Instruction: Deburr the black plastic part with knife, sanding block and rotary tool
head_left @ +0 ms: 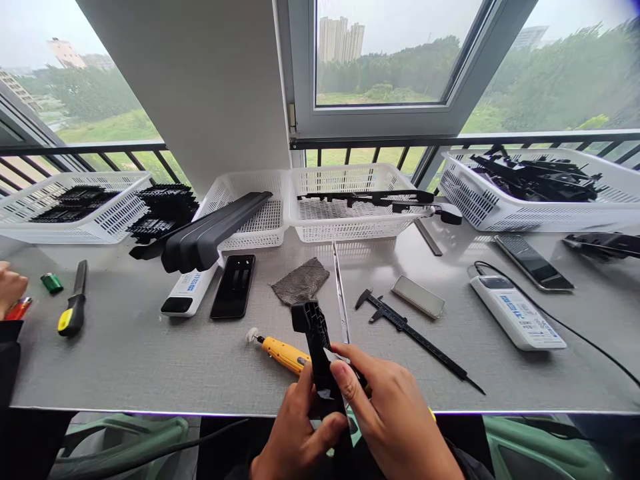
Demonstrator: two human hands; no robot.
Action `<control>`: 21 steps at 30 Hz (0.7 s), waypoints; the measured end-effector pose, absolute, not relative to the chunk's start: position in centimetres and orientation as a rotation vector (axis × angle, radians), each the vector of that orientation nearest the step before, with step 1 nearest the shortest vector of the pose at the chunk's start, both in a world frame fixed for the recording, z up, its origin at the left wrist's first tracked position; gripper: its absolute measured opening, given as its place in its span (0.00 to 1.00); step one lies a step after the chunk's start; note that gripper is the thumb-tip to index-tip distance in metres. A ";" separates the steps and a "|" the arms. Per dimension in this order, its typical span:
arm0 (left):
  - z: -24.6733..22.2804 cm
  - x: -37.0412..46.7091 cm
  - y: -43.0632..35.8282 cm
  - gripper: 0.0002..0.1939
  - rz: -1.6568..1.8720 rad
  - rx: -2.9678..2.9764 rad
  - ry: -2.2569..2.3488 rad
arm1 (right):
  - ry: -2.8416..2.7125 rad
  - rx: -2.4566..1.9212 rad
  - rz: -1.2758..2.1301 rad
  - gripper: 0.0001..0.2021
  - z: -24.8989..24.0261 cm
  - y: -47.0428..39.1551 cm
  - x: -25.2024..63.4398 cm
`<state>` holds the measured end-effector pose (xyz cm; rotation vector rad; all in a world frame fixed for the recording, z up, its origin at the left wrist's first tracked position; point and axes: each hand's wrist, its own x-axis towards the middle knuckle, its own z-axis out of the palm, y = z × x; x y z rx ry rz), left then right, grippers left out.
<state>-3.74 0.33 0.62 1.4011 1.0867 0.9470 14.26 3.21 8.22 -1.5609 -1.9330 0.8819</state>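
A long black plastic part (316, 340) is held upright and slightly tilted near the table's front edge. My left hand (300, 427) is closed round its lower end, thumb across the front. My right hand (390, 413) is closed in a pinch at the part's right side, with a small pale, flat piece, perhaps a blade, showing by the thumb; the rest of what it grips is hidden. Just behind the hands lies a yellow rotary tool (284, 353) with a white tip. A dark grey cloth or abrasive sheet (301, 281) lies farther back.
Black calipers (417, 337) and a grey block (418, 296) lie right; a phone (233, 287) and yellow-black knife (75, 310) left. White baskets (350, 231) with black parts line the back. Long black covers (200, 240) overhang one basket. Another person's hand (11, 287) is far left.
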 end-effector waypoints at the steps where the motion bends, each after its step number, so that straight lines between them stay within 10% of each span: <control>1: 0.6 -3.7 0.3 0.38 0.941 1.401 1.085 | -1.947 -1.572 0.876 0.24 8.4 3.3 14.3; 21: -0.1 -3.9 0.4 0.39 1.010 1.208 0.930 | -1.500 -1.452 1.301 0.27 9.4 4.2 15.3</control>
